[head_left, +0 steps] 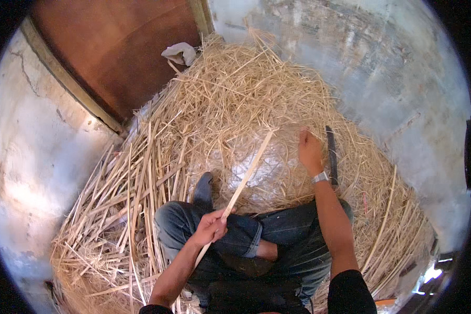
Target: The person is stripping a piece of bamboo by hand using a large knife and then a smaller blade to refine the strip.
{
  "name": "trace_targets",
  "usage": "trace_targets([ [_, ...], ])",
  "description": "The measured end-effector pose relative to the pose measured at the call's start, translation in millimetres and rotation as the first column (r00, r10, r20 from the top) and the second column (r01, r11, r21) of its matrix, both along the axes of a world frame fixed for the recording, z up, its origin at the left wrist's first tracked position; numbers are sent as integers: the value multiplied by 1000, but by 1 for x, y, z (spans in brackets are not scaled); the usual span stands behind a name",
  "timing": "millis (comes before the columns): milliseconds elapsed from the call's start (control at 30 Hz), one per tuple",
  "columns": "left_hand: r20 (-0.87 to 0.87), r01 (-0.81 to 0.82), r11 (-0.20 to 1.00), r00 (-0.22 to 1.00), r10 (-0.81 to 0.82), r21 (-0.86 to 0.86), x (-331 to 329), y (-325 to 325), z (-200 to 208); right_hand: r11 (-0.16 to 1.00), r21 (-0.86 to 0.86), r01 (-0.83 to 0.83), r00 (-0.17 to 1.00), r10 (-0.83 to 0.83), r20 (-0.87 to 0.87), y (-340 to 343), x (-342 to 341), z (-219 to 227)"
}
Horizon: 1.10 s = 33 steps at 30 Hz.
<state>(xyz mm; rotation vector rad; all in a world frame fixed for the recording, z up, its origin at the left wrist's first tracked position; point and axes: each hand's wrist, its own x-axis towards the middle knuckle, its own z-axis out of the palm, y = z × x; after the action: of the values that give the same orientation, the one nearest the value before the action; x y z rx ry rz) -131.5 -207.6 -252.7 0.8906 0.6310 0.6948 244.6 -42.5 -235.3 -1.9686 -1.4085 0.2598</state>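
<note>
My left hand (211,228) is closed around a long, pale, flat strip of split bamboo (248,172). The strip slants up and away to the right over my crossed legs, its far end above the shavings. My right hand (310,150), with a watch (320,177) at the wrist, is held out beyond my knee with its fingers curled in. Whatever those fingers hold, if anything, is hidden. Close to the right of this hand lies a long, dark, narrow bar-like thing (332,157), perhaps a blade, on the shavings.
Curly straw-coloured shavings (246,78) heap up in front of me. Many bamboo strips (144,183) lie piled at my left. A brown door (115,47), a whitish bag (179,53) and stained walls (371,57) stand around. One long strip (384,220) lies at the right.
</note>
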Motion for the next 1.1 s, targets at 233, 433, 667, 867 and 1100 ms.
trace_targets([
  [233, -145, -144, 986, 977, 154, 80, 24, 20, 3, 766, -170, -620, 782, 621, -57, -96, -114, 14],
  [433, 15, -209, 978, 978, 210, -25, 13, 19, -11, 665, -228, -711, 683, 731, 1, -119, -150, 10],
  [667, -134, -142, 988, 980, 149, 66, 11, 7, -8, 926, -195, -323, 934, 346, 94, -23, -72, -41],
  [867, -134, -8, 995, 991, 21, 99, 13, 6, -5, 998, -37, -49, 995, 45, -91, 15, -8, -35],
  [1100, -57, -101, 995, 993, 100, -14, 11, 13, -11, 936, 120, -331, 939, 340, -58, -65, -84, 30],
])
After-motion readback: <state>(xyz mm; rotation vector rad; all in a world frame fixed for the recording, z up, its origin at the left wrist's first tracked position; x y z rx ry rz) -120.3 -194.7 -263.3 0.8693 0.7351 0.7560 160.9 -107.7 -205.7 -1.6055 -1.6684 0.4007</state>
